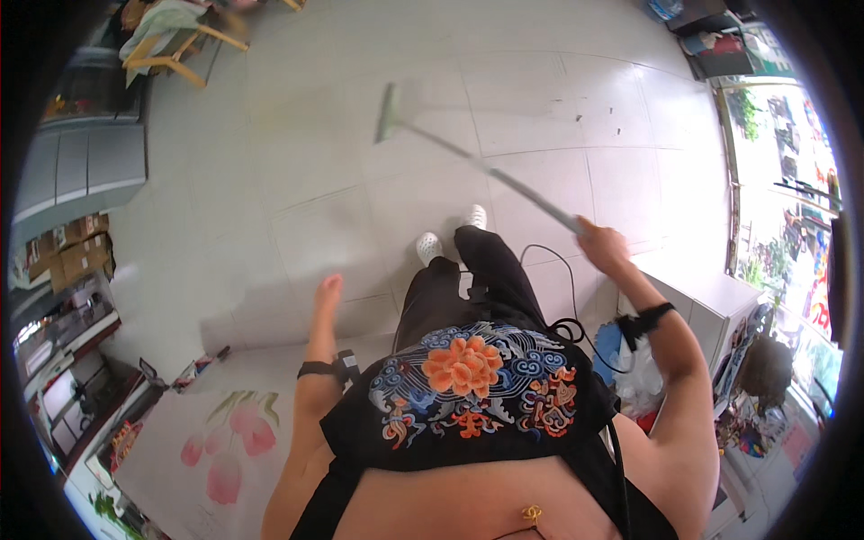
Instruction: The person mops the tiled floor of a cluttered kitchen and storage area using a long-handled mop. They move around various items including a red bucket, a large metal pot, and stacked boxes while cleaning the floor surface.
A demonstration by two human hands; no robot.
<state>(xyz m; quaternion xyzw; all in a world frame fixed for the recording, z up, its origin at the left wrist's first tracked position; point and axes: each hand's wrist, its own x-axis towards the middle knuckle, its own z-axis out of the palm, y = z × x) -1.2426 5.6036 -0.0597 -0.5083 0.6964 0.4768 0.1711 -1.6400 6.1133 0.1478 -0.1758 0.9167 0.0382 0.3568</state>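
My right hand (601, 245) is closed around the upper end of a long-handled mop (531, 195). From there its grey pole slants forward and left. A narrow, pale green crosswise head (387, 112) ends it on the tiled floor, blurred by motion. My left hand (329, 293) hangs at my left side over the floor, apart from the mop. It shows small and edge-on, with its fingers mostly hidden. Black bands (650, 324) circle both my forearms. Below, my feet in white shoes (430, 247) stand on the floor.
Light tiles (306, 135) stretch ahead, with a few dark specks (580, 118) at the right. A wooden-legged chair (175, 58) stands far left, grey cabinets (85, 166) below it. At right are a white cabinet (693, 292) and a bright window (783, 189). A black cable (571, 279) loops beside my right leg.
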